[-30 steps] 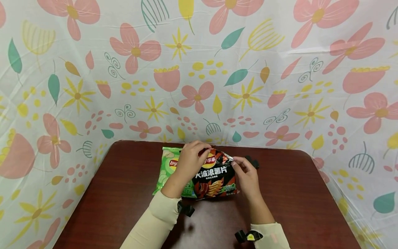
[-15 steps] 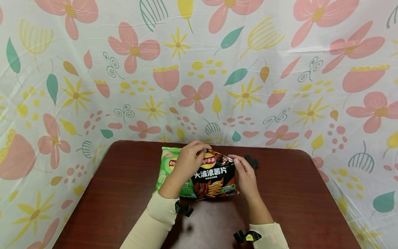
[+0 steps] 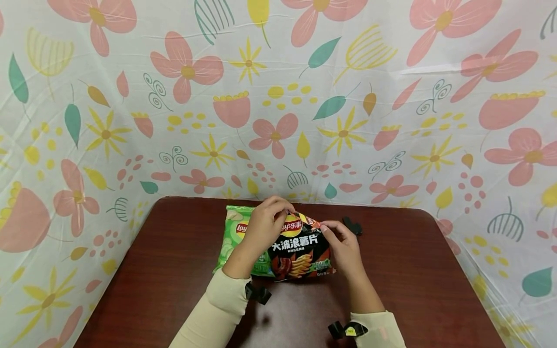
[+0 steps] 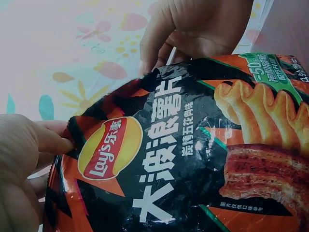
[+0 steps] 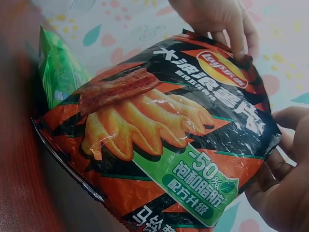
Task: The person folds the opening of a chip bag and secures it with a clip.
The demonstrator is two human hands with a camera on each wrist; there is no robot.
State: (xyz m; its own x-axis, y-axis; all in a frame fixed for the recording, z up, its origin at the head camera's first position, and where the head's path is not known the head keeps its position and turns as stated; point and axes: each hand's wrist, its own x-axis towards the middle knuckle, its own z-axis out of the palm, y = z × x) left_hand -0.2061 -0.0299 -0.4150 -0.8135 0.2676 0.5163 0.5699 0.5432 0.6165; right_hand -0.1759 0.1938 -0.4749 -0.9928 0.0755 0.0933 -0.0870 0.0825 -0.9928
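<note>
A black and orange Lay's chip bag [image 3: 300, 251] stands near the far side of the table, its printed front toward me. My left hand [image 3: 263, 227] reaches over and pinches its top edge, beside the logo, as the left wrist view shows at the thumb and finger [image 4: 60, 140]. The top right corner is pinched by my right hand [image 3: 345, 249], with the thumb in front and fingers behind. Between the hands the top edge is bent and crumpled. A green Lay's bag [image 3: 232, 241] lies to the left of the black one, partly covered by my left hand and forearm.
The dark red-brown table [image 3: 404, 290] has rounded far corners. A small black object [image 3: 353, 225] lies behind my right hand. A flower-printed curtain [image 3: 278, 96] hangs around the back and sides. Each wrist wears a black camera mount [image 3: 258, 293].
My right hand has regripped the black bag's top right corner, and an orange and yellow flap now shows there instead of silvery foil. My left hand has barely moved.
</note>
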